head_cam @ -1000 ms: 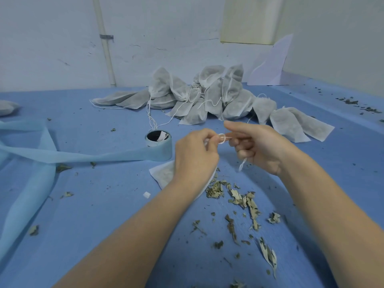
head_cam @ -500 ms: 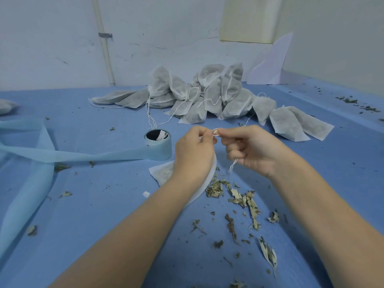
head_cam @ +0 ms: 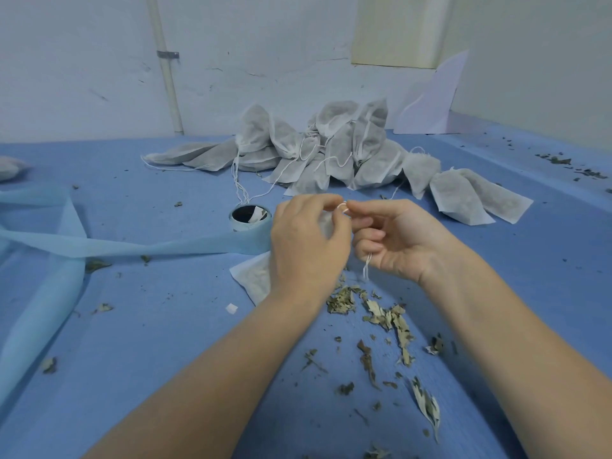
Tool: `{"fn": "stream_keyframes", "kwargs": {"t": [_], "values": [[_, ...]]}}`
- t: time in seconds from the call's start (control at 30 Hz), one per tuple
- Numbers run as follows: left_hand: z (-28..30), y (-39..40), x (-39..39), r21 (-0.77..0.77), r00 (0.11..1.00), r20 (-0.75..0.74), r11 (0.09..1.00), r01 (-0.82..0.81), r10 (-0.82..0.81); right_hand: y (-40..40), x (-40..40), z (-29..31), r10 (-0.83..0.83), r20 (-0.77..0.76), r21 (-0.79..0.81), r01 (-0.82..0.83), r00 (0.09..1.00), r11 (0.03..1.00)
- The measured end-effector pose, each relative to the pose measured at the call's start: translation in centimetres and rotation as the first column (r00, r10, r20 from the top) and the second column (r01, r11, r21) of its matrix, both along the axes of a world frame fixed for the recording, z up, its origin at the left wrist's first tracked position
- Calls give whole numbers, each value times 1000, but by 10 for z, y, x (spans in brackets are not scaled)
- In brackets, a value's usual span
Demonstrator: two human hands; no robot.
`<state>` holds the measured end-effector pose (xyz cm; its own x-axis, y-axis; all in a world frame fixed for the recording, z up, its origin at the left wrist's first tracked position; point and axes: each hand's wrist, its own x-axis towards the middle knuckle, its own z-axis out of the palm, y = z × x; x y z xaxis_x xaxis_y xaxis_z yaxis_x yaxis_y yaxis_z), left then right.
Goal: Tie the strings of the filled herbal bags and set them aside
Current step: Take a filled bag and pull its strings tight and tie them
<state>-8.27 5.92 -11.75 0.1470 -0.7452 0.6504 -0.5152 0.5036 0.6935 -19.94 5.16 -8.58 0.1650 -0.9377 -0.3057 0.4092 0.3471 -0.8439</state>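
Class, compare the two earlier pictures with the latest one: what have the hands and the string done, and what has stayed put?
The left hand and right hand have drawn closer, fingertips now meeting on the white string; the open loop seen a second ago has shrunk to a small knot-like bunch. Both keep pinching the string, whose tail still hangs below the right hand. The bag under the left hand, the pile of bags and the loose leaves are unchanged.

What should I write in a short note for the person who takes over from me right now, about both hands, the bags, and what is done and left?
Left hand: grips the white non-woven herbal bag on the blue table cover and pinches its thin white string.
Right hand: fingers pinch the same string; its loose end hangs below the palm.
Done: no finished knot shows yet.
Left: tighten the knot, then set the bag aside. Pile of grey-white filled bags lies behind; some strings trail loose, and whether they are tied cannot be told.
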Motion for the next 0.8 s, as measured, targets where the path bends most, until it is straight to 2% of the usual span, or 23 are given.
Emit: {"fn": "stream_keyframes", "kwargs": {"t": [0.1,0.17,0.27,0.37,0.47,0.57,0.67,0.8], "values": [[2,-1,0,12,999,-37,1000,2,-1,0,-2,2,-29,-21,-16,29,999,999],[4,-4,2,36,999,-53,999,-3,5,-1,-3,1,-74,-100,-57,68,992,996],[4,-7,7,-23,991,108,997,-73,75,0,-3,-2,-196,-375,-257,101,906,961],[4,-9,7,-70,972,203,992,-103,115,1,-8,-2,-238,-490,-351,61,838,934],[6,-11,5,89,984,162,992,-93,78,2,-11,-3,-239,-460,-411,34,855,911],[11,-12,6,249,999,-28,968,28,-21,1,-2,-7,-241,-404,-477,22,883,879],[17,-12,9,311,986,-153,944,109,-64,1,14,-11,-220,-307,-505,38,926,862],[23,-16,11,325,989,-116,938,121,-87,-1,22,-13,-327,-322,-547,107,889,830]]}}
